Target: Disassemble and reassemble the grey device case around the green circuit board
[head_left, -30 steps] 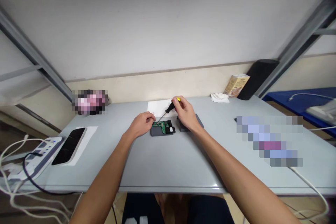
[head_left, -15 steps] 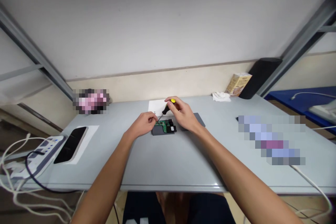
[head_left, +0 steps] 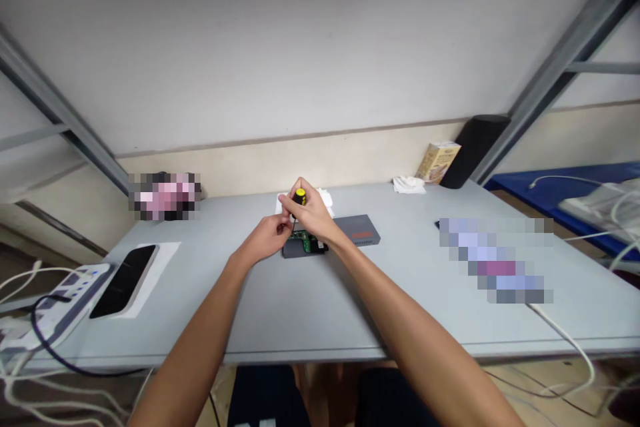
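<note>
Our grip with the right hand (head_left: 311,212) is wrapped around a screwdriver (head_left: 300,193), whose round yellow cap shows above the fingers while they cover much of the black handle. We see only a short length of thin shaft running down toward the left part of a green circuit board (head_left: 306,240); its tip is lost among the fingertips of the left hand (head_left: 267,237), and we cannot tell whether those curled fingers pinch anything.

The board sits in a dark grey casing (head_left: 296,251) on the smooth tabletop (head_left: 310,307) straight ahead of us, its right end partly hidden by our right hand. White paper (head_left: 326,199) lies behind, mostly covered. From behind the right wrist a flat grey case (head_left: 367,230) juts out, its red lettering too small to read.

Two objects are masked by coloured squares, one at the back left (head_left: 165,197), one toward the right (head_left: 493,260); we cannot make them out. Crumpled tissue (head_left: 409,185) lies by a yellow carton (head_left: 439,163). At left are a glossy black phone (head_left: 125,280) and a power strip (head_left: 70,300), cut off by the picture's edge.

Both bare forearms reach forward and converge, the right hand raised over the board, the left low beside it.
</note>
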Available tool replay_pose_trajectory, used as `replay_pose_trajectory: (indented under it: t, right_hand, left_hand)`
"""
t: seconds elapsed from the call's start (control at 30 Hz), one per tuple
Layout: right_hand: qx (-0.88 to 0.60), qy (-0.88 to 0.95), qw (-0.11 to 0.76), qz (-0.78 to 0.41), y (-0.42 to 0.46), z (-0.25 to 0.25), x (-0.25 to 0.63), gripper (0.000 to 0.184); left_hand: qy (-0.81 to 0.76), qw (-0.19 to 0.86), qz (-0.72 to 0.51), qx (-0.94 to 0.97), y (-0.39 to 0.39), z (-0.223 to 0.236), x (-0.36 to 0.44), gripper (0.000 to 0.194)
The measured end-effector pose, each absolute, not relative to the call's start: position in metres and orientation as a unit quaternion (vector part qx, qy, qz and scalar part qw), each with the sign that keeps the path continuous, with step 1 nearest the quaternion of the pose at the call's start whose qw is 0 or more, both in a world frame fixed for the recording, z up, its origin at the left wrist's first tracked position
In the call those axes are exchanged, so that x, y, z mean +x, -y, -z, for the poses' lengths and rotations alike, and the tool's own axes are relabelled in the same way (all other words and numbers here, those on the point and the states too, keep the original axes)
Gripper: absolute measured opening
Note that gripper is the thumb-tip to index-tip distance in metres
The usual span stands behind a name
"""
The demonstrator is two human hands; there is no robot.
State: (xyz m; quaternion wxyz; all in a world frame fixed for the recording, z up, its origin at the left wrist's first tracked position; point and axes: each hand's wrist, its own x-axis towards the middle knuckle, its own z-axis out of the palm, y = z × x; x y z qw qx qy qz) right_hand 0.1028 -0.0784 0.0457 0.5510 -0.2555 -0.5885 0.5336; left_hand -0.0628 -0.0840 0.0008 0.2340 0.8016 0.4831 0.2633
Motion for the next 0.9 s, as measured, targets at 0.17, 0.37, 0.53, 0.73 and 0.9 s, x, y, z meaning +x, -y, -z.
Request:
replay_pose_trajectory:
  t: [0.17,0.37,0.53,0.73,0.9]
  right_hand:
    - [-0.248,0.571,0.577,-0.529,0.0749,-0.0366,0.0968,0.052]
    - [-0.231,0.513,0.591,-0.579,0.0772,-0.0404,0.1003,0.048]
    - [-0.235,0.513,0.598,-0.57,0.0811,-0.0394,0.0972,0.056]
    - [-0.214,0.538,0.57,-0.582,0.0795,-0.04,0.0995,0.05]
    - [-0.207,0.494,0.593,-0.601,0.0771,-0.0402,0.0986,0.05]
  left_hand:
    - [-0.483,0.227,-0.261,0.805,0.0845,-0.002,-0.0628,0.02]
    - [-0.483,0.216,-0.264,0.806,0.0836,-0.0019,-0.0627,0.02]
    - [-0.476,0.211,-0.263,0.812,0.0828,-0.0005,-0.0635,0.022]
    - [-0.464,0.21,-0.264,0.819,0.0814,0.0003,-0.0644,0.023]
    - [-0.48,0.223,-0.272,0.804,0.0808,0.0027,-0.0648,0.02]
